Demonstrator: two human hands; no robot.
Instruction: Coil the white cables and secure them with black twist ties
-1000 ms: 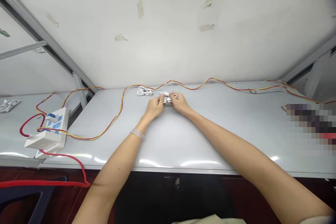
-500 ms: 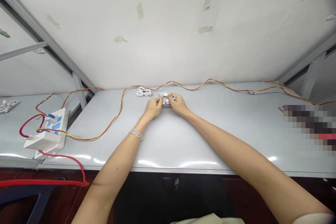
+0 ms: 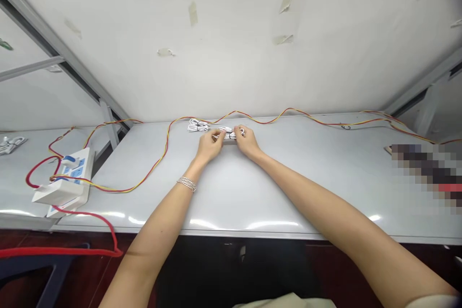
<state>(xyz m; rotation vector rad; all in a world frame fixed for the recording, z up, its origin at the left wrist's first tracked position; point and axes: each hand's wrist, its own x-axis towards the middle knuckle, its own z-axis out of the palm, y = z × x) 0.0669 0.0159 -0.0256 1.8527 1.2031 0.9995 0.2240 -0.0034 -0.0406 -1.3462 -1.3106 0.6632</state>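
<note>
Between my two hands is a white cable bundle [image 3: 229, 135], coiled and tied round its middle with a dark tie. My left hand [image 3: 211, 145] pinches its left end, fingers closed. At the other end my right hand [image 3: 247, 140] grips it the same way. Part of the bundle is hidden by my fingers. A second tied white cable bundle [image 3: 198, 126] lies on the grey shelf [image 3: 288, 173], just behind and left of my left hand. White loops show right behind the held bundle, but I cannot separate them clearly from it.
A red-and-yellow twisted wire [image 3: 166, 147] runs along the back of the shelf and down to a white power strip [image 3: 83, 166] at the left. A red cable [image 3: 104, 221] hangs over the front edge. Another white cable bundle [image 3: 12, 145] lies far left; a blurred object [image 3: 426, 168] lies right.
Both hands have moved the held bundle slightly back toward the wall. It now overlaps the white bundle behind it, which showed separately before.
</note>
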